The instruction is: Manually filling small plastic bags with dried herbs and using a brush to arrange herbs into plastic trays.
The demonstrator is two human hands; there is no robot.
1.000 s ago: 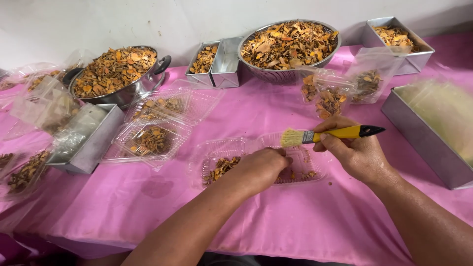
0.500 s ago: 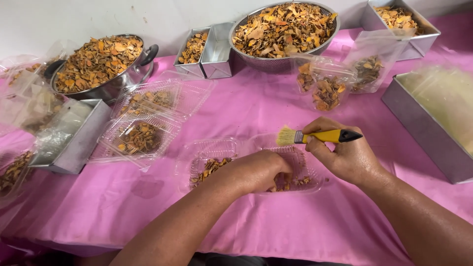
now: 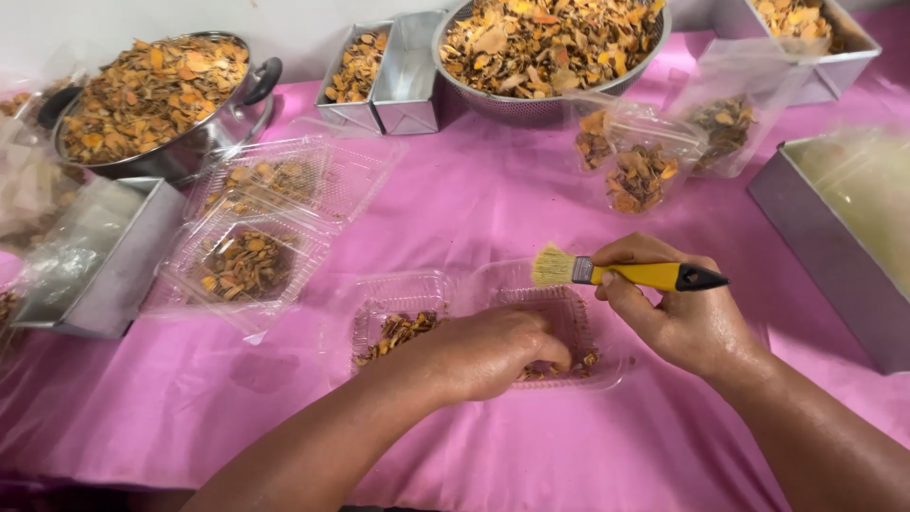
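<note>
Pink cloth (image 3: 493, 218) covers the table. At lower centre, the left hand (image 3: 483, 351) curls into an open clear clamshell tray (image 3: 417, 308), fingertips hidden among dried orange chips (image 3: 396, 330). Just right, the right hand (image 3: 678, 318) grips a yellow-handled brush (image 3: 621, 273), bristles above the tray.

Bright even light, soft shadows, sharp focus, slight edge distortion.

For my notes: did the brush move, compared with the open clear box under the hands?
No. The brush hovers over the box's right half as before; only the camera moved.
</note>
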